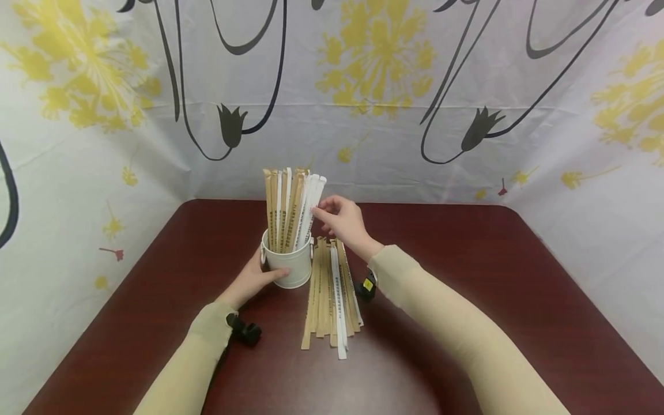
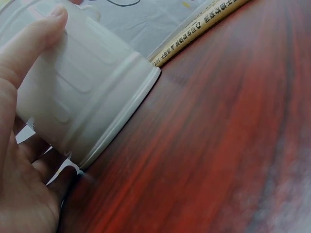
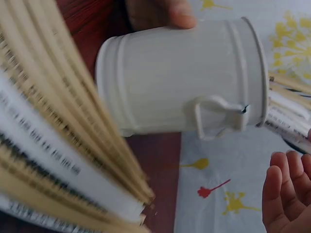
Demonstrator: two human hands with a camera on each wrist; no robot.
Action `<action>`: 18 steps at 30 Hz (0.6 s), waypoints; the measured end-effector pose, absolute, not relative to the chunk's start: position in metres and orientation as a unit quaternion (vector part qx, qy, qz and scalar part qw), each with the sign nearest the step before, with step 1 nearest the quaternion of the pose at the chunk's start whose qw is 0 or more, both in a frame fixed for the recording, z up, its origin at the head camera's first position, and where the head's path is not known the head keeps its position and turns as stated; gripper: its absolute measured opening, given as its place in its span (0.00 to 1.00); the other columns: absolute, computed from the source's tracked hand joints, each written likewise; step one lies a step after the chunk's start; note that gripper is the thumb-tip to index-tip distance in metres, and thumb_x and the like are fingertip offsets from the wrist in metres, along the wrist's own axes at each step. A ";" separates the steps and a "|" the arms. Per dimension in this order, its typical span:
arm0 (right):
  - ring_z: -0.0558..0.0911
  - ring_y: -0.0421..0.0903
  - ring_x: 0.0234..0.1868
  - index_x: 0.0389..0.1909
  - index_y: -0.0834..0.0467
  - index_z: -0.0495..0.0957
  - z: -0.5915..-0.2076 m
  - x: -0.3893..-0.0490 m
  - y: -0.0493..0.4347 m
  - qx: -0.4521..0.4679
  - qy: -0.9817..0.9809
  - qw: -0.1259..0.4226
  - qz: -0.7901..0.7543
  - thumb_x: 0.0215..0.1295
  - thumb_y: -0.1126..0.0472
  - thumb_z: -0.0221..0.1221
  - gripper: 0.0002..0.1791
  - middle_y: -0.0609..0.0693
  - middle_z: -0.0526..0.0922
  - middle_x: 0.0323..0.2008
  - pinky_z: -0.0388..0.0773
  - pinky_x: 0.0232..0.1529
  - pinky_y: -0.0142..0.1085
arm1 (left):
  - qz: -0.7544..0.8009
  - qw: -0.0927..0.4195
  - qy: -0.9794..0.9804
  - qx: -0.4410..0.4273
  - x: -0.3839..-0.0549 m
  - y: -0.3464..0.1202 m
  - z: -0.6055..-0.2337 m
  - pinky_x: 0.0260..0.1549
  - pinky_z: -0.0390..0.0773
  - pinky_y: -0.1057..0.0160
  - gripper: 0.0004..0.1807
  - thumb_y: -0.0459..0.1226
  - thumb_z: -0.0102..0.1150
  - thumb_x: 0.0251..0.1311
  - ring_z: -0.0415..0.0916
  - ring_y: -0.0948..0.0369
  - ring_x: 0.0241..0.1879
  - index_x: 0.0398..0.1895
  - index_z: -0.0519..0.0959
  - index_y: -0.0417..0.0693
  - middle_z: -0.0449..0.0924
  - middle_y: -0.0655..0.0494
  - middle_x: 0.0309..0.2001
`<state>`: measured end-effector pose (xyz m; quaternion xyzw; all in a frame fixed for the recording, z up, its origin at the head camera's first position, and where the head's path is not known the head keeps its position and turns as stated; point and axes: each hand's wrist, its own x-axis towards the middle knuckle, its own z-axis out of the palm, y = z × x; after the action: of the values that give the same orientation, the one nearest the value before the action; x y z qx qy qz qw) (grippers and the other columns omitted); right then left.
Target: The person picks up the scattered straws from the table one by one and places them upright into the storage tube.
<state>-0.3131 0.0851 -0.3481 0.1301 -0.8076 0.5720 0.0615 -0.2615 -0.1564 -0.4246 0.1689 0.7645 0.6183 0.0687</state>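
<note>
As I watch the white bucket (image 1: 298,267) from afar: it stands upright on the reddish-brown table (image 1: 441,357).
Paper-wrapped straws (image 1: 283,213): 2 wrapper colours, brown and white, upright or leaning inside the bucket.
Loose straws (image 1: 324,300): a brown-and-white bunch lying just right of the bucket.
Left hand (image 1: 251,282): wraps the bucket's left side, thumb pressed across its front.
Right hand (image 1: 346,222): fingers bent above the bucket's right rim, thumb tip at the rightmost white straw (image 1: 318,193); I cannot tell whether it pinches.
</note>
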 end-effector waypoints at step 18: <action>0.76 0.45 0.19 0.20 0.54 0.78 -0.414 -0.333 0.145 0.078 -0.957 -0.086 0.264 0.59 0.50 0.66 0.15 0.48 0.77 0.18 0.68 0.18 0.37 | 0.595 0.046 0.781 0.184 -0.271 -0.160 -0.445 0.66 0.52 0.46 0.54 0.40 0.70 0.56 0.54 0.55 0.70 0.77 0.43 0.68 0.58 0.54 0.71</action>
<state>-0.3332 0.1449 -0.4137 0.0776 -0.9574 0.2643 -0.0863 -0.2713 -0.1599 -0.4452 0.1843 0.7811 0.5948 0.0457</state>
